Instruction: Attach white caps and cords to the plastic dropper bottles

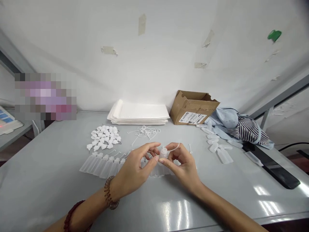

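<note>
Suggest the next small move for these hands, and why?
Probably press the strap down at the neck of the bottle: the left hand and right hand have it at their fingertips, the strap juts sideways, and bottles in the row have straps too.

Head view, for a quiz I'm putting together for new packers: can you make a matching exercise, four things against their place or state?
Things
1. Cardboard box
2. White caps
3. Small translucent bottle
4. Striped cloth

Place or state
A. In the fingers of the right hand, near the left hand
B. Bunched up with light-blue cloth
C. Open-topped, with a white label
D. Heaped on the table's left side

Pairs: 1-C, 2-D, 3-A, 4-B
</note>
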A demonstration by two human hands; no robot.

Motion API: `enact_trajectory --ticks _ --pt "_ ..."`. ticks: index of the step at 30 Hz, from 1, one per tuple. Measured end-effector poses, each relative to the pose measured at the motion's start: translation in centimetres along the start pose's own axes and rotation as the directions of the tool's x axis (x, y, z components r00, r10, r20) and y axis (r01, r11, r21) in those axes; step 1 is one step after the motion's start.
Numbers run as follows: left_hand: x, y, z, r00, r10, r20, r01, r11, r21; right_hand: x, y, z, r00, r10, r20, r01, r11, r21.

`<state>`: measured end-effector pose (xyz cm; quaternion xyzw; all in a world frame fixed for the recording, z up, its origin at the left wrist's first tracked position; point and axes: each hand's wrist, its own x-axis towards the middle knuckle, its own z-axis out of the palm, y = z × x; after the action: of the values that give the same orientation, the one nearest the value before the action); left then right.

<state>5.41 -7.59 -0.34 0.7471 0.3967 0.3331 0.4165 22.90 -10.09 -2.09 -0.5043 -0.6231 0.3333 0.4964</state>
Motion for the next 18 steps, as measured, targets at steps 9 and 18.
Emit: enact_trajectory --ticks 9,18 --pt "-0.4 -0.8 0.8 0.952 0.288 0.1 -0.305 0.904 0.301 0.1 -0.6 -0.2 0.991 0.128 0.037 -0.131 0.988 0.082" --pt "0.1 -1.2 0.6 0.833 0.548 0.071 -0.492 0.677 0.548 0.5 -1.0 -0.2 0.963 0.222 0.151 -0.248 0.951 0.187"
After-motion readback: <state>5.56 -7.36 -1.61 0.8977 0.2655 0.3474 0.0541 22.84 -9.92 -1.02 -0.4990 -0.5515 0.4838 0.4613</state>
